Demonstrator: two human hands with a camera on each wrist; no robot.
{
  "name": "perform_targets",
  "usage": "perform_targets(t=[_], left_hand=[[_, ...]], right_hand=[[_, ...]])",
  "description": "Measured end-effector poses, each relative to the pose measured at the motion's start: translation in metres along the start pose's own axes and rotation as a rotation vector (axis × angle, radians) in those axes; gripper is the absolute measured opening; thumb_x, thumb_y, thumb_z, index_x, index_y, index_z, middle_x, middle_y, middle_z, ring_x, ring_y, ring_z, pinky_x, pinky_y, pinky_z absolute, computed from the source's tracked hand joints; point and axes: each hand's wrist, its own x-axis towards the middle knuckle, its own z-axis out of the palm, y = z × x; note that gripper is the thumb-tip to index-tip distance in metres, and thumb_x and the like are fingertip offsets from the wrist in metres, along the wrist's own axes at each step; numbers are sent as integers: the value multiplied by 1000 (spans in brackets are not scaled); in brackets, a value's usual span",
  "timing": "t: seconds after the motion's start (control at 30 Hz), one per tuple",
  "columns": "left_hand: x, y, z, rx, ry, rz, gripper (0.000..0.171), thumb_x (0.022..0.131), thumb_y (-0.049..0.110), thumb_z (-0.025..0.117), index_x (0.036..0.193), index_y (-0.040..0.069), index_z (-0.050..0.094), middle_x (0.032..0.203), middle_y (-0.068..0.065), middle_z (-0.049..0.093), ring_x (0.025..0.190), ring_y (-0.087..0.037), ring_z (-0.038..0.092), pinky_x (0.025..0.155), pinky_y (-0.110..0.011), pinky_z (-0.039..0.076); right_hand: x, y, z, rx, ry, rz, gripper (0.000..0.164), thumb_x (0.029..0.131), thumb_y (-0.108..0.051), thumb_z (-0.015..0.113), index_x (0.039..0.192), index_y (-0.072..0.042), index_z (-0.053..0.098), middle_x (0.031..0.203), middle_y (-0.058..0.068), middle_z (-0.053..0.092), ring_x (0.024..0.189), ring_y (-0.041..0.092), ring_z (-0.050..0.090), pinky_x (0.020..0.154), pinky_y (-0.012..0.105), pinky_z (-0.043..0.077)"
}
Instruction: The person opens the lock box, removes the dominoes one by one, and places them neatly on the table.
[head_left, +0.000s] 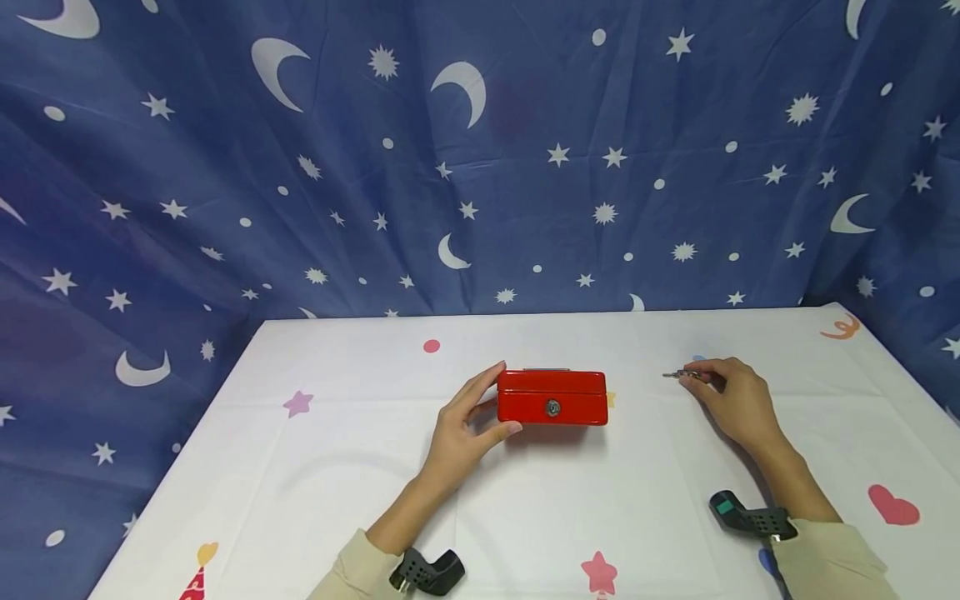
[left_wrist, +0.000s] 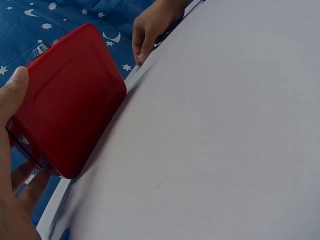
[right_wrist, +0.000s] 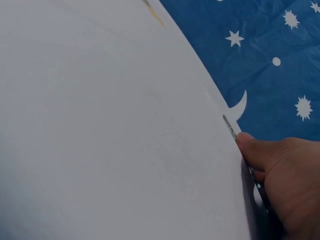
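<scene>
A small red metal cash box [head_left: 552, 397] stands near the middle of the table, its round silver keyhole [head_left: 552, 407] facing me. My left hand [head_left: 465, 429] grips its left end, thumb by the lower front corner and fingers at the far side. In the left wrist view, a broad red face of the box [left_wrist: 72, 100] shows, with the lock [left_wrist: 40, 50] at its upper edge. To the right of the box, my right hand [head_left: 731, 400] pinches a small silver key [head_left: 672, 375] close over the table. The key [right_wrist: 229, 126] points left toward the box; fingers hide its rear part.
A white tablecloth [head_left: 360, 483] with printed stars, hearts and dots covers the table. Behind it and along the sides hangs a blue curtain [head_left: 517, 217] with white moons and stars. Each wrist wears a black camera mount [head_left: 750, 518].
</scene>
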Motion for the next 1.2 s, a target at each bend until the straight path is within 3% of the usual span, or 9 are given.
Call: perform_targets(t=[0.37, 0.57, 0.8, 1.0, 1.2], left_hand=[[0, 0, 0, -2, 1, 0, 71, 78, -1, 76, 142, 4, 45, 139, -11, 48, 127, -25, 46, 95, -49, 45], [-1, -3, 1, -13, 4, 7, 71, 78, -2, 76, 142, 4, 45, 139, -12, 48, 127, -25, 46, 95, -49, 45], [-2, -29, 3, -2, 7, 0, 75, 78, 4, 78, 145, 14, 44, 140, -2, 47, 127, -20, 45, 96, -42, 45], [-1, -2, 1, -12, -1, -8, 71, 78, 0, 77, 142, 5, 45, 137, -12, 49, 126, -24, 47, 96, -50, 44], [-1, -1, -1, -3, 1, 3, 71, 78, -1, 77, 141, 2, 46, 136, -15, 49, 125, -24, 47, 95, -50, 44]], right_hand=[[2, -4, -2, 21, -91, 29, 26, 92, -16, 63, 106, 5, 64, 90, 16, 50, 84, 29, 40, 67, 37, 30], [4, -6, -4, 18, -127, 43, 25, 92, -16, 62, 104, 6, 62, 92, 18, 48, 87, 31, 39, 69, 39, 30], [4, -7, -3, 33, -142, 54, 18, 91, -11, 63, 98, 5, 59, 94, 20, 48, 87, 32, 40, 70, 41, 29], [1, -6, -1, 23, -129, 39, 15, 90, -11, 64, 93, 3, 61, 93, 19, 51, 85, 31, 45, 70, 40, 35], [1, -9, -1, 1, -106, 20, 13, 89, -10, 66, 92, 3, 64, 92, 18, 53, 82, 31, 48, 68, 41, 38]])
